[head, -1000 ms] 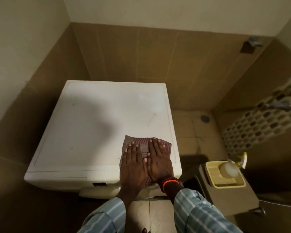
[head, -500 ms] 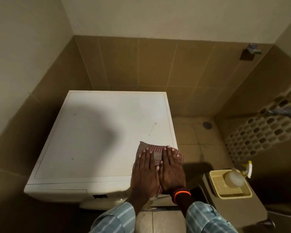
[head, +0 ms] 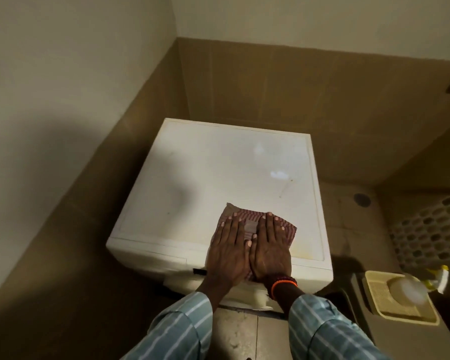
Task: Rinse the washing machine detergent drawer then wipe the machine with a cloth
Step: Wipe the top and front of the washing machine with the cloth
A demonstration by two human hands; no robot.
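The white washing machine (head: 205, 178) stands in a tiled corner, seen from above. A red-and-white striped cloth (head: 250, 224) lies flat on its top near the front right edge. My left hand (head: 229, 248) and my right hand (head: 270, 248) press side by side on the cloth, palms down and fingers stretched forward. The cloth shows beyond the fingertips and in the gap between my hands; the rest is hidden under them. An orange and dark bracelet sits on my right wrist. The detergent drawer front at the machine's top left looks closed.
A tiled wall runs close along the machine's left and back. To the right, a grey ledge carries a yellow tray (head: 379, 310) with a spray bottle (head: 411, 289). A floor drain (head: 362, 200) and a perforated basket (head: 431, 229) lie further right.
Both hands stay flat on the cloth and have slid it a little left, away from the machine's right edge. The camera has swung to the left.
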